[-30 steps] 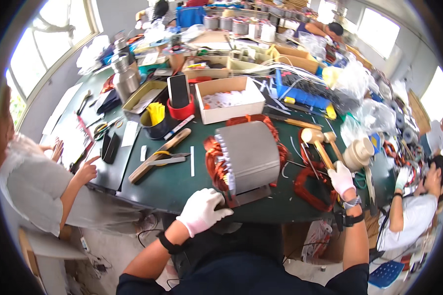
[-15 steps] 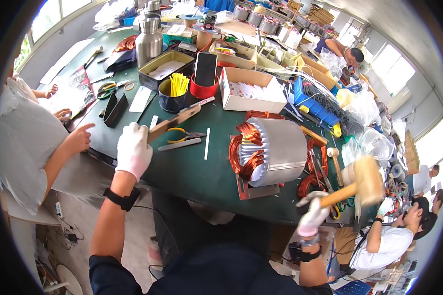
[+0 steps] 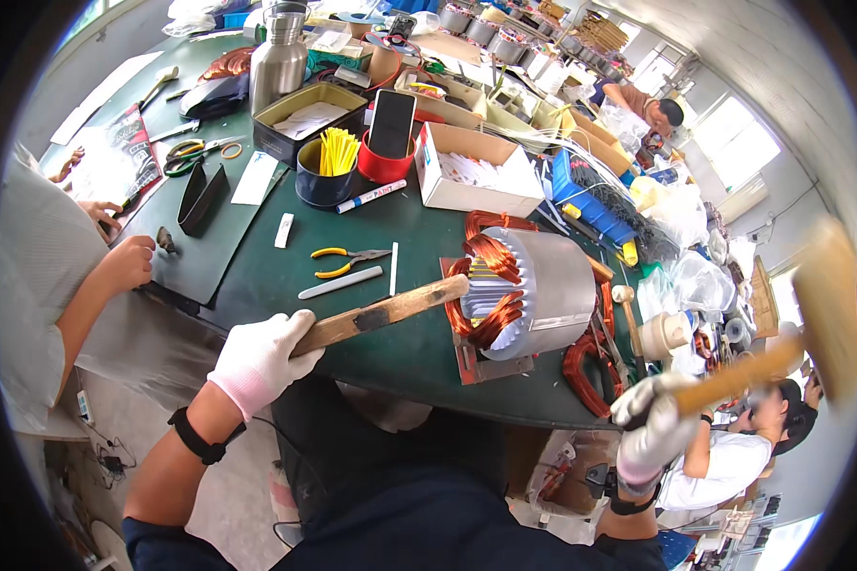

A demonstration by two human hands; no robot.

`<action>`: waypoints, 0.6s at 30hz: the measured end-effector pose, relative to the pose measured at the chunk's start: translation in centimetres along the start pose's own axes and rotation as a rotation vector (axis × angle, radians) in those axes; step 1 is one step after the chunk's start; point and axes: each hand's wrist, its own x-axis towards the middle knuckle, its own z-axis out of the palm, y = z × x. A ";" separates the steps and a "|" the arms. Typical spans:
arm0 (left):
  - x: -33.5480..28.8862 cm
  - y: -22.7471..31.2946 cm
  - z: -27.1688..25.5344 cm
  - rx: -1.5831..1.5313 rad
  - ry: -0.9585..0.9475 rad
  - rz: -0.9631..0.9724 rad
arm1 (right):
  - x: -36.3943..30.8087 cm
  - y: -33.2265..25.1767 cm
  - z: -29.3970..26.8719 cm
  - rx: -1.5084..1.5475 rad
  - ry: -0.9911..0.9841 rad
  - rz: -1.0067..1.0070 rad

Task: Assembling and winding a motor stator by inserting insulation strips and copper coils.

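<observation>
While the left hand [image 3: 260,360], in a white glove, is closed around the near end of a long wooden stick [image 3: 381,314], the stick's far tip rests against the copper windings at the front of a grey motor stator [image 3: 528,290]. That stator sits on a dark green table [image 3: 276,276], near its front edge, at about two o'clock from the left hand. At four o'clock from the stator, the right hand [image 3: 652,428], also gloved, is fisted around the handle of a wooden mallet [image 3: 809,328], whose blurred head is raised off to the right, well apart from the table.

Farther back, at eleven o'clock from the stator, lie yellow-handled pliers [image 3: 345,260]; beyond them stand a red cup holding a phone [image 3: 388,143] and an open cardboard box [image 3: 476,176]. Another person sits at nine o'clock, a hand at the table edge. Bright windows light the cluttered workshop at one o'clock.
</observation>
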 end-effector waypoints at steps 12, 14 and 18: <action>-0.6 0.9 -1.4 -0.057 -0.170 -0.034 | -1.6 -1.0 2.0 -0.466 -0.467 0.437; -0.8 1.3 -1.7 -0.085 -0.275 -0.053 | -1.2 -3.5 2.6 0.045 -0.226 0.357; 0.1 1.8 -2.3 -0.084 -0.319 -0.066 | -5.5 2.8 -0.7 -0.423 -0.621 0.043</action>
